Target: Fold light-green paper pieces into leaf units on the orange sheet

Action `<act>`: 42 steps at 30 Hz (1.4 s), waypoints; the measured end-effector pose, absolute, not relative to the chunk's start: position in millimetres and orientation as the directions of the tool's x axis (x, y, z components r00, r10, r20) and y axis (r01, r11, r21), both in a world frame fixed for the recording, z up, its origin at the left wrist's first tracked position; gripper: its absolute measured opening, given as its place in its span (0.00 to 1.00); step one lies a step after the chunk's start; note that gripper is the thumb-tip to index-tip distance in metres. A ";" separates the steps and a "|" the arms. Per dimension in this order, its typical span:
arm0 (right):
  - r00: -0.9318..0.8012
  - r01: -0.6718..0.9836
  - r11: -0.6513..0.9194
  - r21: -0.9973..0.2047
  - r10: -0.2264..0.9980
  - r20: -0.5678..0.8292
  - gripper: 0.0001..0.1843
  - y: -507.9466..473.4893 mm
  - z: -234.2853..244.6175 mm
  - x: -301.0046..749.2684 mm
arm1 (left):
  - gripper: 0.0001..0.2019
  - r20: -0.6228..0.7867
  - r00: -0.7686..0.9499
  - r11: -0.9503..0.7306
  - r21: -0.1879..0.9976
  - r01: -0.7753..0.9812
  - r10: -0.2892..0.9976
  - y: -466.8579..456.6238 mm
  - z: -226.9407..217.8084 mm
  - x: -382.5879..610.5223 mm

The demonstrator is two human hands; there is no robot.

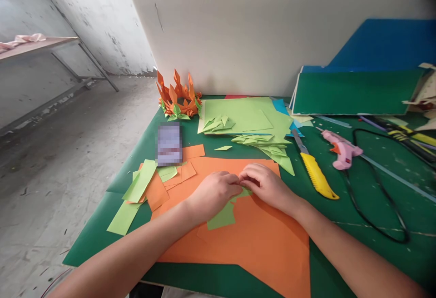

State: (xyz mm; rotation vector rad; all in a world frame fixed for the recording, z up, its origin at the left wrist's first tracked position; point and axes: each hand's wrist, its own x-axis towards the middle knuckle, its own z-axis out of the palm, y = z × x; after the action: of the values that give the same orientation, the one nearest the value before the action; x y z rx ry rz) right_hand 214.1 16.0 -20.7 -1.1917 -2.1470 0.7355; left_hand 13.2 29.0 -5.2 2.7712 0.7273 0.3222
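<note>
My left hand point(216, 192) and my right hand point(265, 182) meet above a large orange paper sheet point(265, 248). Their fingertips pinch a small green paper piece point(244, 193), mostly covered by the fingers. Beneath my left hand a flat green paper piece point(223, 217) lies on the orange sheet. Beyond my hands lie folded green paper leaves point(262, 141) in an overlapping pile, with one single leaf point(223, 148) apart from them. More folded leaves point(218, 124) rest on a stack of green paper point(243, 109).
An orange folded-paper ring point(179, 96) stands at the back left. Green paper strips point(124, 216) and orange strips point(157, 191) lie left of my hands. On the right are a yellow-handled knife point(316, 175), a pink glue gun point(342, 150) and its looping black cord point(378, 234).
</note>
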 end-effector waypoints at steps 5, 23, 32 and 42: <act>-0.443 0.562 0.461 -0.687 0.869 0.220 0.08 16.0 -21.0 213.7 | 0.13 0.043 0.895 -0.891 0.131 0.435 0.443 21.4 5.8 8.7; -0.527 0.521 0.579 -0.628 0.796 0.297 0.05 14.0 -19.9 219.7 | 0.15 -0.063 0.853 -0.820 0.247 0.516 0.518 11.9 19.4 9.5; -0.586 0.517 0.647 -0.561 0.745 0.318 0.08 14.8 -16.7 221.0 | 0.16 -0.048 0.843 -0.814 0.236 0.531 0.536 8.6 18.7 7.2; -0.641 0.506 0.722 -0.471 0.681 0.354 0.11 15.0 -19.4 225.3 | 0.17 -0.045 0.855 -0.819 0.267 0.508 0.516 8.5 21.1 8.4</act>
State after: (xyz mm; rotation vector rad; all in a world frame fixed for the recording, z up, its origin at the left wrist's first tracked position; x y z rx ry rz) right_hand 225.3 15.0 -19.4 -0.9021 -2.4101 0.4514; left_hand 8.4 8.5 21.1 2.7613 0.7775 0.0423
